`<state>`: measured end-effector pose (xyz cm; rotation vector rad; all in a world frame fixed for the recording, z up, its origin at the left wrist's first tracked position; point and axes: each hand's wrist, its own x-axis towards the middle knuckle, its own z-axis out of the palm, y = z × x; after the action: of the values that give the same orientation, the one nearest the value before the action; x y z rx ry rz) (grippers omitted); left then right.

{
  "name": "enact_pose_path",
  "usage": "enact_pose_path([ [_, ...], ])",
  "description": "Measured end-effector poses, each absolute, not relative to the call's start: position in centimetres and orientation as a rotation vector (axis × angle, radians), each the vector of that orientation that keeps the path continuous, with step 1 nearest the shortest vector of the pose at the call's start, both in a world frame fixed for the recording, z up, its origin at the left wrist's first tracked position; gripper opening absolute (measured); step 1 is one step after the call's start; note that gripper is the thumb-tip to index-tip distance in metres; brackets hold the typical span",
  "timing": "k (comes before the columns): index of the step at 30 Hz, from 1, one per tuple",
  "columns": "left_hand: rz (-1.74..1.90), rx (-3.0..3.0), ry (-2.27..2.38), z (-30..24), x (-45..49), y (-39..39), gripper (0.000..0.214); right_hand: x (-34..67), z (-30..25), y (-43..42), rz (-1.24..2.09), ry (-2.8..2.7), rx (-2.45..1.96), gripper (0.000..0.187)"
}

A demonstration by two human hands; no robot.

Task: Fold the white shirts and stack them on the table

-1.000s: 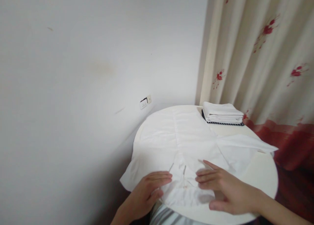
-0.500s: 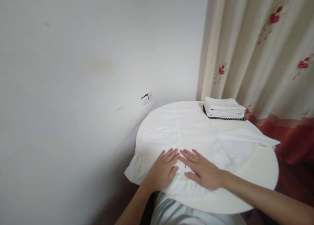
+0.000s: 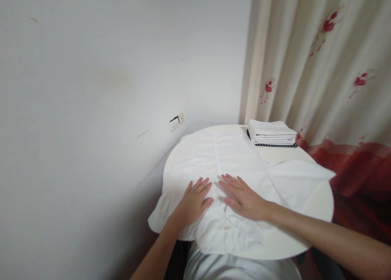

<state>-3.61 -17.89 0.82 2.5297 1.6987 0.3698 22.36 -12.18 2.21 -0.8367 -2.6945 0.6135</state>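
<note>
A white shirt-like garment (image 3: 235, 152) lies spread over a round white table (image 3: 287, 247), with a seam line down its middle and a sleeve-like part reaching out to the right. On its left half my left hand (image 3: 195, 200) rests flat, fingers stretched. My right hand (image 3: 244, 196) lies palm down just right of the seam, its fingers apart. A gap separates the two hands. Wrinkles and small dark and brownish marks show on the fabric at the near edge, which droops over the table's front and left sides.
A stack of folded white cloths (image 3: 271, 132) sits on a dark patterned piece (image 3: 276, 145) at the table's back right. Close on the left runs a white wall with a socket (image 3: 174, 124). A flowered curtain (image 3: 293, 68) hangs behind to the right.
Both hands have slid farther up the garment and moved apart from each other, uncovering more of the middle seam. The view has shifted slightly to the right.
</note>
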Motion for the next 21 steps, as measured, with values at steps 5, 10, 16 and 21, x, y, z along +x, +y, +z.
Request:
enact_pose_path([
  [5,0.296,2.507,1.916,0.1,-4.1,-16.7,0.054,21.8,0.7,-9.9,0.390,-2.714,-0.995,0.067],
  [10,0.220,2.511,2.119,-0.1,-5.2,-17.4,0.055,22.1,0.0,-10.0,0.286,-2.721,-1.063,0.065],
  [16,0.175,2.476,2.270,-0.6,-7.3,-17.9,0.061,22.1,-0.1,-10.1,0.240,-2.718,-1.066,0.066],
  [21,0.008,2.246,2.300,0.7,-6.4,-17.8,0.070,22.0,-0.1,-10.2,0.218,-2.718,-1.092,0.066],
])
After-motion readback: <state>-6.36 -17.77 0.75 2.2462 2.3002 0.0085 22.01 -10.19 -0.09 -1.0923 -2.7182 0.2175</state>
